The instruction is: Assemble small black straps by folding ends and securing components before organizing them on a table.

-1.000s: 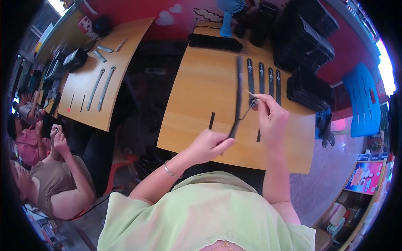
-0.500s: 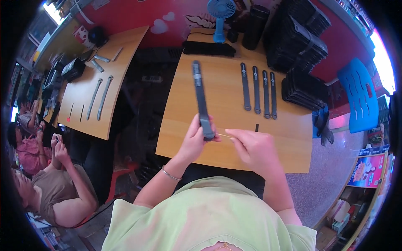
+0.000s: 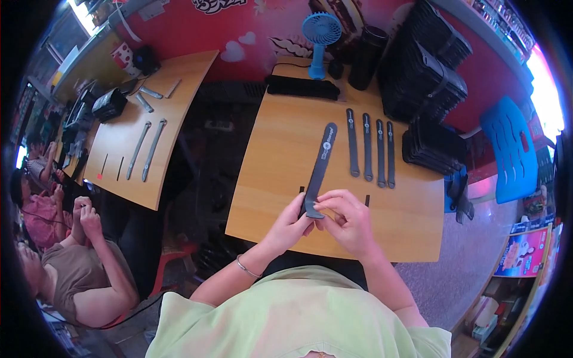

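Note:
A dark grey flat strap (image 3: 321, 156) with white print slants up and away over the table, its lower end bent. My left hand (image 3: 287, 230) is closed around that lower end. From the other side, my right hand (image 3: 349, 222) pinches the same bent end between thumb and fingertips; whether something small is also between them is hidden. Beside my left fingers a short black strip (image 3: 302, 190) shows. Another short black strip (image 3: 367, 201) lies on the table just beyond my right hand. Several similar grey straps (image 3: 366, 146) lie in a row farther back.
The wooden table (image 3: 262, 173) carries a blue fan (image 3: 321, 36), a black cylinder (image 3: 365, 59), a long black pouch (image 3: 303, 88) and stacks of black folded goods (image 3: 424, 77). A blue chair (image 3: 510, 152) stands right. Left, a co-worker (image 3: 89, 268) sits by another table (image 3: 134, 140).
My right hand has moved left onto the strap's lower end; the thin pale strip stretched between my hands is no longer visible. The strap's top has swung right, showing its print. The view has tilted slightly.

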Action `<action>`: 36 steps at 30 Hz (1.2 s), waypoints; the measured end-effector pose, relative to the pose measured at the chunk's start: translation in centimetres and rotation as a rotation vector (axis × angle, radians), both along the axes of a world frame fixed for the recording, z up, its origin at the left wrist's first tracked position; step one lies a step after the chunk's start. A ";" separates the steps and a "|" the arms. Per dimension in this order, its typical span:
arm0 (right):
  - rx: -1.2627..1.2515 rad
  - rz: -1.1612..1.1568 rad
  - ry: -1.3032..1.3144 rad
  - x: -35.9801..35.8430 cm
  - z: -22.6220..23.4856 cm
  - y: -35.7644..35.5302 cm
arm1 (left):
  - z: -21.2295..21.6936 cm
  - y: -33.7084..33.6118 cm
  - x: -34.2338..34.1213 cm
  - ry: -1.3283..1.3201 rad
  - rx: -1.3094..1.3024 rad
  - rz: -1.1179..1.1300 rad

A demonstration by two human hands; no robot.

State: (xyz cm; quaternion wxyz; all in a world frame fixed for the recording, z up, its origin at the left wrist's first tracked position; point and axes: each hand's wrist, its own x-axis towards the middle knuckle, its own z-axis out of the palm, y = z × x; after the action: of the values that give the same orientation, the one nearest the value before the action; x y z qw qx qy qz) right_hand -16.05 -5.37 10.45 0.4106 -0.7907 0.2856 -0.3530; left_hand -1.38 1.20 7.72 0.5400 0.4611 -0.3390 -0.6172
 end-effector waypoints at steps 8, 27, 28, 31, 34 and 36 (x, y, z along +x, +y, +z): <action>-0.043 -0.049 0.003 1.7 -0.9 0.1 | -1.3 -0.2 0.3 -0.012 0.047 0.036; 0.524 -0.198 -0.142 1.0 -2.6 -12.7 | -2.6 7.4 8.5 0.286 0.294 -0.226; 0.499 -0.213 -0.195 1.0 -2.5 -13.4 | -2.7 8.5 9.1 0.290 0.331 -0.230; 0.425 -0.254 -0.139 1.3 -1.7 -14.5 | -2.2 10.5 9.7 0.269 0.309 -0.191; 0.291 -0.389 -0.241 1.1 1.2 -15.4 | -2.9 11.8 10.3 0.440 0.250 -0.270; 0.306 -0.486 -0.408 -0.8 3.2 -16.5 | -4.0 12.9 11.2 0.496 0.160 -0.321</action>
State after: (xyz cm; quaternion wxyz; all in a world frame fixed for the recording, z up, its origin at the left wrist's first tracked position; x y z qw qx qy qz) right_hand -16.89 -21.86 13.60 0.4769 -0.5424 0.4270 -0.5441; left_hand 9.83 14.13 3.70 0.4639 0.2781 -0.2158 -0.8129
